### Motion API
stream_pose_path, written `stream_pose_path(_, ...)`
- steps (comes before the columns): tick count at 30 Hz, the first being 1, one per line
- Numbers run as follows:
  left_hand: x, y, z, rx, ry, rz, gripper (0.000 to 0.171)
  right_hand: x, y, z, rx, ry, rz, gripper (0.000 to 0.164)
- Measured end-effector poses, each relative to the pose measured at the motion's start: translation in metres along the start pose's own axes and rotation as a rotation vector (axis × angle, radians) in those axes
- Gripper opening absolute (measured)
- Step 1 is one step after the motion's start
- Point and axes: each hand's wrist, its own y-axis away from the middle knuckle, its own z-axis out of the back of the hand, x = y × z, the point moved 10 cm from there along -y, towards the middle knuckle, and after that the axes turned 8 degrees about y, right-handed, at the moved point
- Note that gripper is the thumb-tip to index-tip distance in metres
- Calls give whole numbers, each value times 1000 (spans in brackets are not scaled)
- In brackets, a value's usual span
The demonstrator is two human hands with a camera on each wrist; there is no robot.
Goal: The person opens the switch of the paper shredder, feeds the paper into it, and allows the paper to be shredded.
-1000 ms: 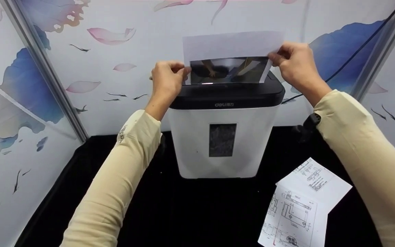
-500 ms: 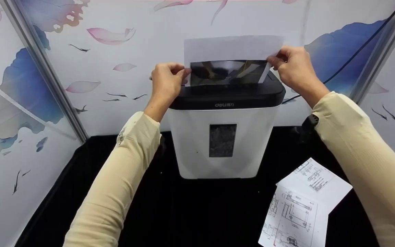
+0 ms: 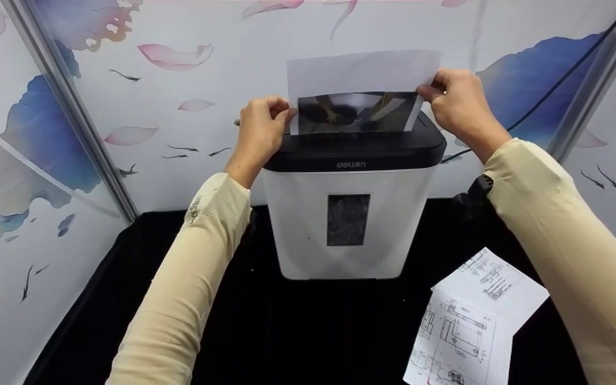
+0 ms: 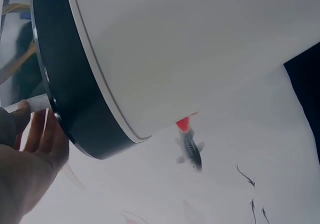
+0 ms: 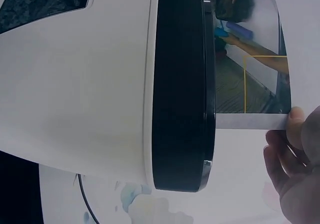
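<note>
A printed sheet of paper (image 3: 361, 72) stands upright at the top of a paper shredder (image 3: 297, 224), its lower edge at the slot in the black lid (image 3: 393, 149). A dark photo covers the sheet's lower part, and its top is blank. My left hand (image 3: 262, 125) pinches the left edge low down, close to the lid. Higher up on the opposite edge, the thumb and fingers of my right hand (image 3: 457, 104) pinch the paper. Both wrist views show the photo (image 5: 255, 83) beside the lid. Whatever part of the sheet lies inside the slot is hidden.
Two overlapping sheets with line drawings (image 3: 463, 331) lie at the right on the black cloth (image 3: 308, 331). Patterned panels (image 3: 179, 160) stand behind and at the sides, with metal posts (image 3: 72, 112). A black cable (image 3: 554, 80) runs down behind the shredder's right side.
My right hand and the sheet's top edge dipped slightly half a second ago and are now a little higher again. Both hands keep their pinch on the paper.
</note>
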Motion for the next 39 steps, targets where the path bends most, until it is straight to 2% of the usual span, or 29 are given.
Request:
stream_pose_path(7, 4, -1, -6, -20, 45, -15, 15, -4, 3, -2, -24, -11, -7, 27)
stream_pose_path(15, 6, -4, -3, -10, 31, 23, 11, 1, 0, 1, -8, -9, 1, 27)
stream_pose_path(23, 14, -2, -6, 44, -73, 37, 10, 9, -1, -9, 39, -12, 32, 26)
stream_pose_path(26, 8, -2, -3, 14, -59, 9, 18, 9, -1, -13, 60, -11, 35, 26)
stream_pose_path(29, -3, -3, 5, -63, 33, -45, 25, 8, -1, -13, 63, -9, 29, 26)
stream_pose_path(33, -14, -1, 13, -149, 77, -126, 22, 8, 0, -14, 42, 0, 49, 25)
stream_pose_path(39, 0, 5, 9, -139, 5, -114, 21, 10, 5, -27, 53, -3, 87, 23)
